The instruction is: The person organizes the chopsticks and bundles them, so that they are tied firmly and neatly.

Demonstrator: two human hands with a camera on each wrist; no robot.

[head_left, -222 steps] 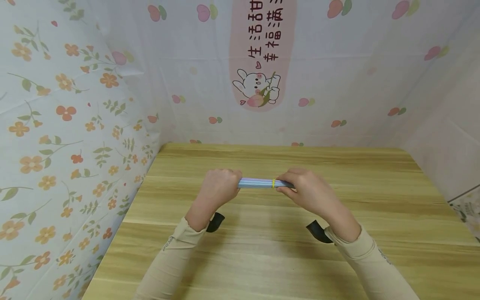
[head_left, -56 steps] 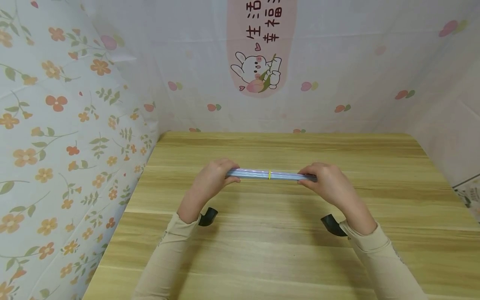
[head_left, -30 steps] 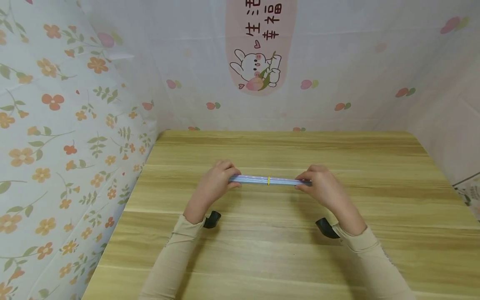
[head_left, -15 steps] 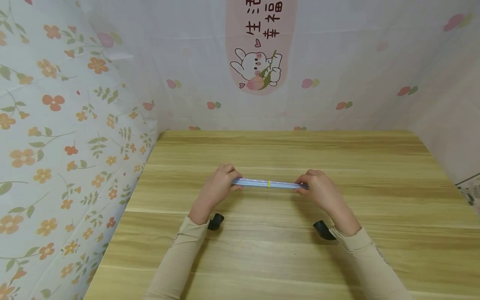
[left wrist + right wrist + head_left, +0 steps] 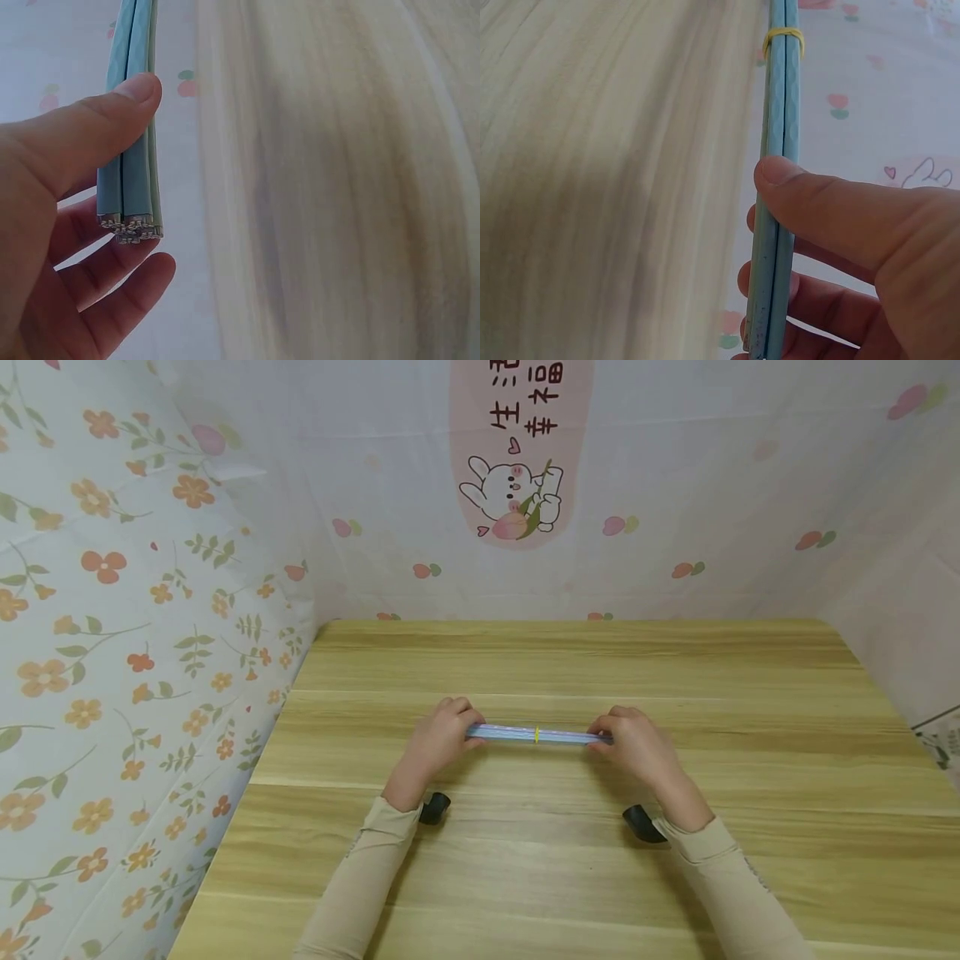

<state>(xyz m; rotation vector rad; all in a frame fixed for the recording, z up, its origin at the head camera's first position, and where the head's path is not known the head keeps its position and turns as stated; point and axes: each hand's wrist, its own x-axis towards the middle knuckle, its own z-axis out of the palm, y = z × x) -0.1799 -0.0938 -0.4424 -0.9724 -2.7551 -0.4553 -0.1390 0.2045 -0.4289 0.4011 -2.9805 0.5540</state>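
Note:
A bundle of pale blue and lilac chopsticks [image 5: 506, 733] stretches level between the two hands, over the middle of the table. Around its middle runs a yellow rubber band [image 5: 537, 735]. The left hand [image 5: 441, 739] pinches one end; in the left wrist view its thumb lies across the chopsticks [image 5: 136, 180], whose square ends have silvery tips. At the other end, the right hand [image 5: 636, 745] grips the bundle between thumb and fingers. The right wrist view shows that thumb pressed on the chopsticks [image 5: 777, 112], below the rubber band [image 5: 784, 31].
The wood-grain table [image 5: 525, 877] lies under both arms. A printed curtain with a rabbit [image 5: 517, 497] hangs behind it, and a flowered curtain [image 5: 120, 693] closes off the left side. Black curved pieces [image 5: 435, 808] sit at the sleeve cuffs.
Earlier the left hand held the bundle in a fist, with the band close to the right hand; now both hold its ends. Lately hands and bundle have moved toward the person.

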